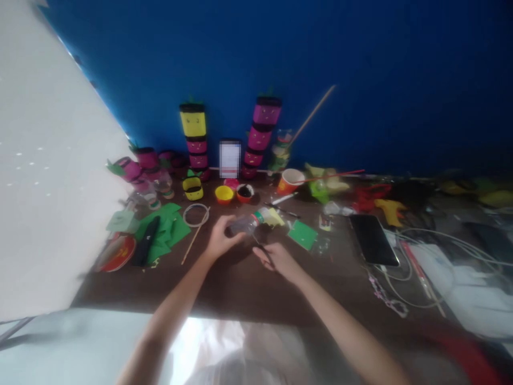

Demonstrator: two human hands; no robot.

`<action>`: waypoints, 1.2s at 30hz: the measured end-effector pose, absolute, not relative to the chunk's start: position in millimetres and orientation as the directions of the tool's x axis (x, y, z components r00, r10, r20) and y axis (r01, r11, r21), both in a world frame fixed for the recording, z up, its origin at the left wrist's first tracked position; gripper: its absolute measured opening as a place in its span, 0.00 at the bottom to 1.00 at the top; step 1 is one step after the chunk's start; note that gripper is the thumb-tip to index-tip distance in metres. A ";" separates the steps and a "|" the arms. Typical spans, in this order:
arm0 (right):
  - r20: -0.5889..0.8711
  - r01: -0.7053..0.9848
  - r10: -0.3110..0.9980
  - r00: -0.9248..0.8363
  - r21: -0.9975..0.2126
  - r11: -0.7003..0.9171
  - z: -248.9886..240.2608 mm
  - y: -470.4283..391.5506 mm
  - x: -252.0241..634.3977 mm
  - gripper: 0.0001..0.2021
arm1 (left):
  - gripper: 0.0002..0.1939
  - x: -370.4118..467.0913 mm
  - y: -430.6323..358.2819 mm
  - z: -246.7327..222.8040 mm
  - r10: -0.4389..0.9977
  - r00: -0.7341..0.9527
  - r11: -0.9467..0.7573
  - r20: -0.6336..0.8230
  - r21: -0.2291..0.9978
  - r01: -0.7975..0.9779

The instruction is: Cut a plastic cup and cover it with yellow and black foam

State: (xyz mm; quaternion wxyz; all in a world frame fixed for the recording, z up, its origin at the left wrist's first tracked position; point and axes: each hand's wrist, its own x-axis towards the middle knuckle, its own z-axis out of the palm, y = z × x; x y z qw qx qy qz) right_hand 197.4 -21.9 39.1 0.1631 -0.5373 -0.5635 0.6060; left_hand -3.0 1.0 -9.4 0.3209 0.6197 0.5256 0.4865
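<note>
My left hand (pixel 221 238) is wrapped round a clear plastic bottle (pixel 243 225), which lies tilted above the table with its green-and-red labelled end (pixel 258 216) pointing right. In my right hand (pixel 278 259) is a pair of scissors (pixel 262 249) with dark handles, its thin blades reaching toward the bottle's near side. Whether the blades touch the plastic I cannot tell. A yellow scrap (pixel 274 217) shows just beyond the bottle, and a green square sheet (pixel 303 235) lies to the right of it.
Stacked purple and yellow pots (pixel 194 133) stand against the blue wall (pixel 256 53). Small paint cups (pixel 224 194), an orange paper cup (pixel 289 183) and a tape roll (pixel 196 214) are behind my hands. Green sheets (pixel 170 230) lie left; a phone (pixel 373 240) with cables lies right.
</note>
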 end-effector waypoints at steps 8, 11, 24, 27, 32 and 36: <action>-0.541 0.371 0.725 -0.426 -0.835 -0.406 42.2 -11.9 197.7 0.27 | 0.24 -0.1 -3.3 -0.6 0.916 0.032 -0.365 0.401 0.796 0.484; -0.523 0.403 0.733 -0.435 -0.841 -0.360 46.7 -8.5 198.3 0.27 | 0.24 -1.2 -2.1 -3.3 0.920 0.009 -0.348 0.391 0.809 0.473; -0.466 0.408 0.824 -0.322 -0.854 -0.323 28.6 -18.9 198.2 0.26 | 0.26 -2.9 1.3 -10.7 0.953 -0.029 -0.268 0.302 0.882 0.387; -0.484 0.375 0.813 -0.324 -0.855 -0.359 29.5 -21.5 200.3 0.25 | 0.25 -4.4 0.7 -4.7 0.943 0.006 -0.304 0.334 0.851 0.428; -0.513 0.311 0.768 -0.384 -0.855 -0.416 26.9 -21.8 200.1 0.27 | 0.24 -2.7 -2.2 -0.5 0.914 0.075 -0.379 0.398 0.776 0.504; -0.507 0.317 0.762 -0.403 -0.858 -0.403 31.8 -15.4 196.7 0.27 | 0.23 0.1 -3.4 -1.3 0.914 0.102 -0.389 0.394 0.772 0.503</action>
